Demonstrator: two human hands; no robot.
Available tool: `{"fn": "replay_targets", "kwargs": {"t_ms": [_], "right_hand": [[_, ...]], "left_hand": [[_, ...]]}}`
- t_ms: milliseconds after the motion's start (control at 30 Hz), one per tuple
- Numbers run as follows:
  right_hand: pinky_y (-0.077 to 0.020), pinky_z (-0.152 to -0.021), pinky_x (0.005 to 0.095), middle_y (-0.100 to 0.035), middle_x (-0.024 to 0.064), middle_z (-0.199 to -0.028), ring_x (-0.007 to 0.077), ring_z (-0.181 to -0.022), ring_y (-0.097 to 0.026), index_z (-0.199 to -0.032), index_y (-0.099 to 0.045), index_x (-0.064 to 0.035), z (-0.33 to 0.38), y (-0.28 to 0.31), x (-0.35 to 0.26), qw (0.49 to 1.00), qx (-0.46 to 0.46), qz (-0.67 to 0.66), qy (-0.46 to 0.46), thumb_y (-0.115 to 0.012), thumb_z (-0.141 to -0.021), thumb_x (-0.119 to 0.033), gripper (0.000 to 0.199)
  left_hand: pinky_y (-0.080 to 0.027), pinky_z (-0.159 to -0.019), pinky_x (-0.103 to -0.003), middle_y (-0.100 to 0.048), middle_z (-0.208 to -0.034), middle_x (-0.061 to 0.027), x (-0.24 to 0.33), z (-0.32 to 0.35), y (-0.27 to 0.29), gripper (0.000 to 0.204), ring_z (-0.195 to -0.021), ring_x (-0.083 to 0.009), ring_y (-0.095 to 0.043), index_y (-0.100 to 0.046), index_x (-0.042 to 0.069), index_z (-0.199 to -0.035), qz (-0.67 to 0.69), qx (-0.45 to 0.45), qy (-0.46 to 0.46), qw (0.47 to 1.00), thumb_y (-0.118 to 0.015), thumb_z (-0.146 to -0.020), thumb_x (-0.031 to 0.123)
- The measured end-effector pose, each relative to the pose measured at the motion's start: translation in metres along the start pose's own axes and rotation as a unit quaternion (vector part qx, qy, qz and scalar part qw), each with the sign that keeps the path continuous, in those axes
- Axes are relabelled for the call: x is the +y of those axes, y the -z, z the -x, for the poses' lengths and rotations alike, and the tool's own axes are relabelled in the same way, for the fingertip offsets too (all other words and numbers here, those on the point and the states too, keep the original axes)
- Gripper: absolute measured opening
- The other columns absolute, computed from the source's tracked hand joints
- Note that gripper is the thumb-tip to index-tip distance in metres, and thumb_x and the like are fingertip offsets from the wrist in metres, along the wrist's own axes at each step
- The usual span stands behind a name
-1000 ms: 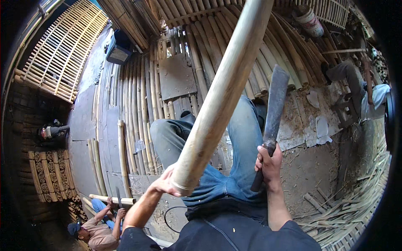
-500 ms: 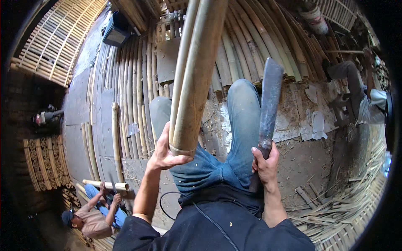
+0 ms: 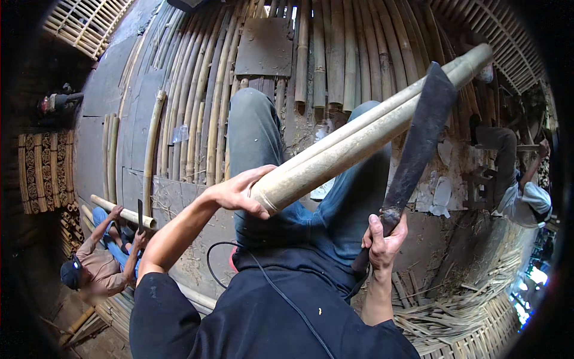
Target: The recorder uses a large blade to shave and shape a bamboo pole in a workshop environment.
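Note:
My left hand (image 3: pixel 242 190) is closed round the near end of a bamboo pole (image 3: pixel 335 157). The pole has a groove or split running along its length and slants up to the right over my knees. In my right hand (image 3: pixel 384 239) is the handle of a machete (image 3: pixel 421 134) with a broad dark blade pointing up and slightly right. Part of the blade lies across the pole in this view; I cannot tell whether the two touch.
Many bamboo poles (image 3: pixel 335 66) lie side by side on the floor ahead. At lower left a person (image 3: pixel 98 269) in a cap holds a bamboo piece and a blade. Another person (image 3: pixel 520 194) is at far right. Bamboo strips (image 3: pixel 460 314) pile up at lower right.
The bamboo pole has swung from nearly upright to a slant toward the right, its far end now at upper right. The machete has tilted rightward. My view has shifted.

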State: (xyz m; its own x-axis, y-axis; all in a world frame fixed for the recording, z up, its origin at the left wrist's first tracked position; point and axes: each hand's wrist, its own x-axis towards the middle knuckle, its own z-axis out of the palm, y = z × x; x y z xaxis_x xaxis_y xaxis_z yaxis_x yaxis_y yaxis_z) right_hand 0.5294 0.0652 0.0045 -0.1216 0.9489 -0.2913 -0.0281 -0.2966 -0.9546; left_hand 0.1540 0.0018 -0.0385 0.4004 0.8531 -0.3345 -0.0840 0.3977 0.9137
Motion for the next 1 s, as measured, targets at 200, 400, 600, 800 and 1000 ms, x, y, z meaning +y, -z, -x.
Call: {"fn": "replay_targets", "kwargs": {"t_ms": [200, 400, 600, 800, 1000], "right_hand": [[-0.0387, -0.043, 0.0259, -0.055, -0.0028, -0.067, 0.0057, -0.049, -0.05, -0.119, -0.052, -0.0001, 0.014, 0.0, 0.005, 0.989, -0.069, 0.078, -0.102, -0.079, -0.097, -0.018, 0.039], [-0.046, -0.051, 0.0281, -0.061, -0.0001, -0.065, 0.0096, -0.053, -0.057, -0.112, -0.057, 0.0038, 0.025, 0.008, 0.024, 0.975, -0.112, 0.148, -0.122, -0.076, -0.1, -0.028, 0.039], [-0.051, -0.06, 0.0388, -0.063, 0.0162, -0.067, 0.0228, -0.059, -0.064, -0.111, -0.061, -0.0011, 0.009, -0.022, 0.0, 0.938, -0.191, 0.273, -0.092, -0.07, -0.105, -0.03, 0.031], [-0.0544, -0.065, 0.0473, -0.07, 0.0243, -0.078, 0.0452, -0.079, -0.074, -0.108, -0.054, -0.0006, 0.004, -0.048, -0.003, 0.933, -0.213, 0.283, -0.058, -0.068, -0.105, -0.03, 0.032], [-0.0551, -0.061, 0.0417, -0.07, 0.0197, -0.073, 0.0273, -0.069, -0.076, -0.102, -0.058, -0.0001, -0.001, -0.045, 0.007, 0.924, -0.232, 0.294, -0.071, -0.069, -0.104, -0.028, 0.03]], "left_hand": [[-0.044, -0.118, -0.04, -0.055, -0.149, -0.019, 0.024, 0.015, 0.036, 0.115, -0.138, -0.0264, -0.052, -0.037, -0.005, -0.159, -0.084, -0.053, 0.05, 0.994, -0.097, -0.073, 0.043], [-0.046, -0.116, -0.043, -0.062, -0.143, -0.0191, 0.077, 0.027, 0.096, 0.11, -0.134, -0.0287, -0.059, -0.047, -0.002, -0.155, -0.316, -0.038, 0.046, 0.947, -0.099, -0.069, 0.043], [-0.043, -0.122, -0.047, -0.046, -0.145, -0.021, 0.081, 0.018, 0.112, 0.106, -0.137, -0.0407, -0.051, -0.045, 0.004, -0.154, -0.542, -0.014, 0.068, 0.838, -0.095, -0.066, 0.035], [-0.037, -0.123, -0.067, -0.025, -0.17, -0.0275, 0.166, -0.007, 0.116, 0.126, -0.15, -0.0496, -0.039, -0.031, 0.013, -0.166, -0.578, 0.152, -0.072, 0.799, -0.087, -0.07, 0.074], [-0.058, -0.105, -0.046, -0.059, -0.141, -0.0273, 0.223, -0.224, -0.078, 0.103, -0.132, -0.0395, -0.059, -0.055, -0.003, -0.144, -0.592, 0.002, -0.19, 0.783, -0.087, -0.076, 0.068]]}}
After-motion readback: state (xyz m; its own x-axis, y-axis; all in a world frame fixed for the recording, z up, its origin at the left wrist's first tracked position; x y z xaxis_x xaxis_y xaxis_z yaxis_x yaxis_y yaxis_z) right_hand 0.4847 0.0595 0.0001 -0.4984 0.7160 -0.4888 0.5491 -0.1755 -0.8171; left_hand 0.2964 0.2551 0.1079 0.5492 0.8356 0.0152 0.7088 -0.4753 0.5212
